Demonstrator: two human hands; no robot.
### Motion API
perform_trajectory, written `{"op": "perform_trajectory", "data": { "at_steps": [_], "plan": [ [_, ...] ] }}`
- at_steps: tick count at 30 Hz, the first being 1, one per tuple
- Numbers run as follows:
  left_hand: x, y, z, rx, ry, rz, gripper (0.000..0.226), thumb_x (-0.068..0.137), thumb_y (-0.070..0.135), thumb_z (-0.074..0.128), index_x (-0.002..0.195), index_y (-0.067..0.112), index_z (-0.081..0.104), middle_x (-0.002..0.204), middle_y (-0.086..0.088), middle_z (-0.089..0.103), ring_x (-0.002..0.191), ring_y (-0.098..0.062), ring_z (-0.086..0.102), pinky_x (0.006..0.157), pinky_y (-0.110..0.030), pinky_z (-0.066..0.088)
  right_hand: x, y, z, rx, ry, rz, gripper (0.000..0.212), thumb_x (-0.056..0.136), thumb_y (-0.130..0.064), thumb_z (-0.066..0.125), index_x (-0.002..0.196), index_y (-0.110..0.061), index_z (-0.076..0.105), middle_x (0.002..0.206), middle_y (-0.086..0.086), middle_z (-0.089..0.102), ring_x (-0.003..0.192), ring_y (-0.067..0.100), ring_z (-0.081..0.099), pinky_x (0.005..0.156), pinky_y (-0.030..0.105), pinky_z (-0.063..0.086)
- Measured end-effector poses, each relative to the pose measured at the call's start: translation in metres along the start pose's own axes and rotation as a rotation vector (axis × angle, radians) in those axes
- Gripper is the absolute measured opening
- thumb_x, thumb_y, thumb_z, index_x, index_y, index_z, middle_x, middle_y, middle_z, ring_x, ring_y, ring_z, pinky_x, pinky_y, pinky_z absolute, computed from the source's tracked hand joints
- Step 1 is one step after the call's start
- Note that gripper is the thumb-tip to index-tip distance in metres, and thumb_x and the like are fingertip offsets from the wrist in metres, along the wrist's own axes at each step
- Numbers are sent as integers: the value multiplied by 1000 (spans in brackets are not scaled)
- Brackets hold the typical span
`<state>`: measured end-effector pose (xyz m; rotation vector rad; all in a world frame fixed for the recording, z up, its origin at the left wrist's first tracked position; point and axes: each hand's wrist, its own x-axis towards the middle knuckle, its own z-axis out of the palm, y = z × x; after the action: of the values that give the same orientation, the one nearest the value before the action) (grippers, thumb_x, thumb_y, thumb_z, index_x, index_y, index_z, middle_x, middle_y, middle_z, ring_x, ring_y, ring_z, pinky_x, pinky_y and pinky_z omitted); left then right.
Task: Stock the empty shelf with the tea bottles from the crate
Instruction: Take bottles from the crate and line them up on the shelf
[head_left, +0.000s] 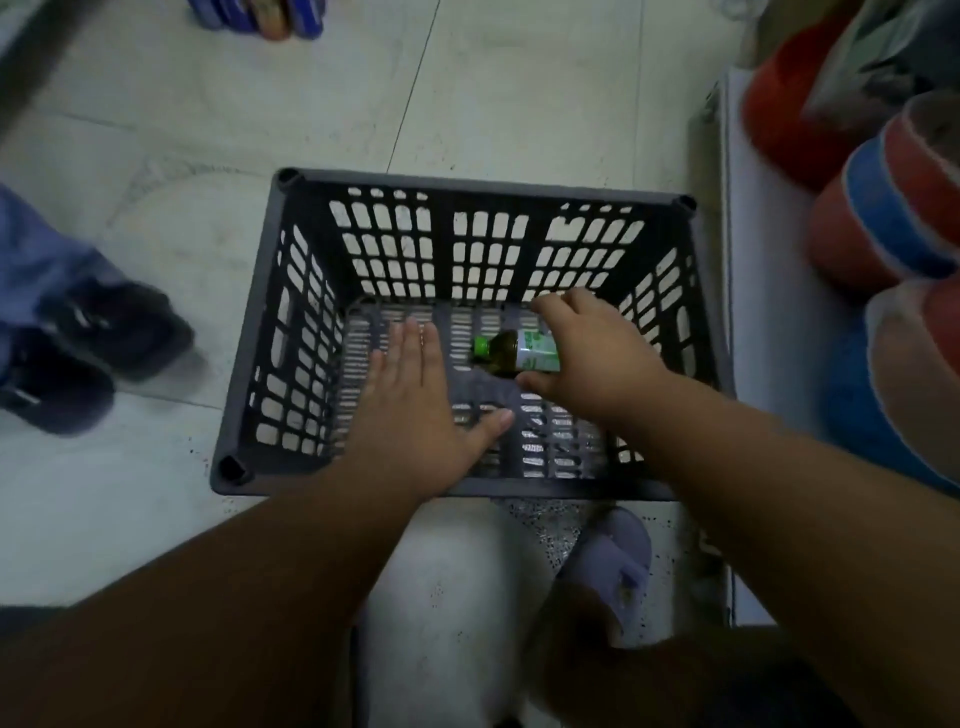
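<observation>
One tea bottle (511, 353) lies on its side on the floor of the dark slatted crate (291, 322), frame center: green cap, dark liquid, green-white label. Right hand (587, 353) curls over its body, gripping it. Left hand (415, 410) flat, fingers straight, holding nothing.

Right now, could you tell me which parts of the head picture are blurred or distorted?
Head view: sharpest at the centre, on the crate and tea bottle; the shoes at left and the red containers at right are smeared; wide-angle bending stretches both forearms; light is dim and even.
</observation>
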<state>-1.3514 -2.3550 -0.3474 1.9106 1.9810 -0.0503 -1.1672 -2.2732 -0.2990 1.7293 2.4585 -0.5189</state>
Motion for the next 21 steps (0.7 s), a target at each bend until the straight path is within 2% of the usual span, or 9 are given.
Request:
{"op": "perform_trajectory", "data": {
  "at_steps": [4, 8, 16, 19, 21],
  "plan": [
    [3, 0, 17, -11, -21, -1, 112, 76, 90, -4, 153, 11, -25, 162, -16, -25, 150, -27, -24, 124, -47, -3, 41, 18, 38, -71, -127, -37, 77, 74, -49, 79, 138, -26, 42, 134, 7, 50, 120, 29, 51, 96, 49, 48],
    [4, 0, 16, 8, 25, 8, 111, 80, 86, 1, 155, 7, -17, 163, -18, -20, 151, -28, -21, 123, -45, -6, 74, 27, 86, -128, -246, -54, 83, 75, -50, 79, 142, -24, 39, 140, 12, 47, 125, 34, 48, 100, 49, 47],
    [5, 5, 7, -24, -45, 20, 110, 79, 82, 0, 155, 5, -19, 164, -18, -22, 151, -27, -23, 124, -45, -5, 123, 42, 159, -305, -426, -87, 95, 73, -52, 80, 147, -18, 32, 148, 17, 42, 130, 38, 45, 100, 50, 42],
    [6, 4, 6, -29, -46, 25, 108, 81, 80, 2, 155, 4, -18, 164, -18, -22, 151, -27, -23, 124, -46, -3, 123, 47, 181, -274, -523, -92, 88, 74, -53, 77, 143, -15, 37, 143, 17, 45, 127, 39, 48, 99, 48, 43],
    [5, 4, 6, -30, -55, 32, 107, 82, 79, 3, 155, 4, -18, 164, -18, -22, 151, -27, -23, 124, -45, -3, 122, 47, 188, -235, -522, -85, 73, 82, -45, 72, 139, -11, 42, 139, 19, 49, 125, 41, 49, 99, 49, 45]
  ]
}}
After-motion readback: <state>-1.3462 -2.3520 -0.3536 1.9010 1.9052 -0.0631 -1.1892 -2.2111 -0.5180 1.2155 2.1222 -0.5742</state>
